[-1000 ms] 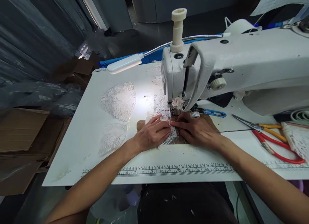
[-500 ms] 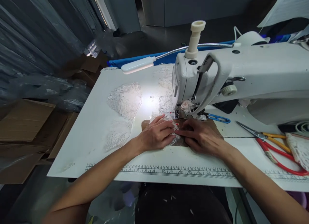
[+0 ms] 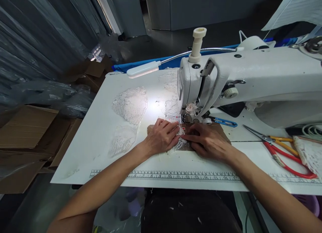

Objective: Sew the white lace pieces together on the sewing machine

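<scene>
I'm looking down over a white worktop (image 3: 83,149) with a printed ruler (image 3: 181,176) running along its near edge. A gooseneck lamp (image 3: 143,68) is throwing a bright patch onto it. Grey corrugated sheeting (image 3: 37,35) is lining the left wall, flattened cardboard boxes (image 3: 25,129) are lying below it, and dark grey floor (image 3: 161,38) is stretching towards grey cabinets (image 3: 201,6) behind.
</scene>
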Tool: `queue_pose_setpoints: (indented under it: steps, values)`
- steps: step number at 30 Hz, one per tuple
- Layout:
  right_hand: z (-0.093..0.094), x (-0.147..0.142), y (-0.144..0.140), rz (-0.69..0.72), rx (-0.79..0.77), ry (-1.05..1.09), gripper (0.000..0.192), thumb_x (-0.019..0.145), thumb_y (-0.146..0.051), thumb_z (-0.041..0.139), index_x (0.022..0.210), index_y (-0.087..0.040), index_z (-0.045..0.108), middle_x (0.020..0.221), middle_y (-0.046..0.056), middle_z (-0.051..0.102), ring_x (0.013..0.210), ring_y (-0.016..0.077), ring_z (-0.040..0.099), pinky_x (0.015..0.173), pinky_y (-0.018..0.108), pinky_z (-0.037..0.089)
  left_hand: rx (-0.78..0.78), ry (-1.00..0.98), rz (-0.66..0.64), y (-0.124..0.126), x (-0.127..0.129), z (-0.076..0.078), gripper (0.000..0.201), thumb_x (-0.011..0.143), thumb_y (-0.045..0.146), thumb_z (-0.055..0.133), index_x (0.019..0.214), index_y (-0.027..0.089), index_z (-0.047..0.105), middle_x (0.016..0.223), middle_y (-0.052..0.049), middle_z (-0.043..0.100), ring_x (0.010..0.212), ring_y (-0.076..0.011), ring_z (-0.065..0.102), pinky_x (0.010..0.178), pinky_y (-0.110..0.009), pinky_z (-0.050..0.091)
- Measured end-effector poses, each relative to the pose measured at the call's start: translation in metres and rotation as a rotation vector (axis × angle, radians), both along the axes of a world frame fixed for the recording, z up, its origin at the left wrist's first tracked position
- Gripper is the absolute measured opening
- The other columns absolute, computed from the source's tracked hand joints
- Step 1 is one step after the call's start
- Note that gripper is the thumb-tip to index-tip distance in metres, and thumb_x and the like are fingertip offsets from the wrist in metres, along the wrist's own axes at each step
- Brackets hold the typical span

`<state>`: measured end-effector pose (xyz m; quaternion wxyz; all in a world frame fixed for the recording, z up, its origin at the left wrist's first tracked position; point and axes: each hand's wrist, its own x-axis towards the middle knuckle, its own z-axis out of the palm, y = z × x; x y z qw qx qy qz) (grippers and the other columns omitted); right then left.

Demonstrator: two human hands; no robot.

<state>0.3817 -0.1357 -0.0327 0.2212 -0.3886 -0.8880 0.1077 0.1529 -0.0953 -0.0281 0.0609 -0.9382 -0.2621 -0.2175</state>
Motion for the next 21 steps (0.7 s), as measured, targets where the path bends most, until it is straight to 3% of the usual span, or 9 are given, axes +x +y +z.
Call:
queue_pose_setpoints:
  steps: [12, 19, 21]
  values:
    - [0.002, -0.003, -0.002, 0.004, 0.015, -0.050, 0.033, 0.089, -0.019, 0.047, 0.115, -0.022, 0.066, 0.101, 0.011, 0.057, 0.094, 0.0234, 0.054, 0.082, 0.042, 0.050, -0.044, 0.063, 0.073, -0.008, 0.003, 0.002, 0.027, 0.095, 0.030, 0.048, 0.112, 0.013, 0.059, 0.125, -0.014, 0.059, 0.094, -0.0246, 0.057, 0.080, -0.041, 0.041]
    - [0.005, -0.013, -0.006, -0.067, 0.065, -0.137, 0.034, 0.087, -0.014, 0.048, 0.117, -0.021, 0.063, 0.101, 0.012, 0.057, 0.094, 0.0249, 0.054, 0.081, 0.043, 0.050, -0.108, 0.198, -0.123, 0.021, -0.001, 0.013, 0.030, 0.097, 0.030, 0.043, 0.120, 0.016, 0.058, 0.131, -0.011, 0.057, 0.113, -0.0251, 0.054, 0.100, -0.046, 0.037]
    - [0.005, -0.016, -0.007, -0.095, 0.077, -0.151, 0.033, 0.087, -0.013, 0.048, 0.115, -0.021, 0.063, 0.100, 0.012, 0.058, 0.093, 0.0250, 0.055, 0.081, 0.043, 0.050, -0.115, 0.179, -0.110, 0.024, -0.001, 0.013, 0.030, 0.097, 0.030, 0.043, 0.119, 0.016, 0.059, 0.129, -0.010, 0.059, 0.114, -0.0248, 0.054, 0.103, -0.048, 0.035]
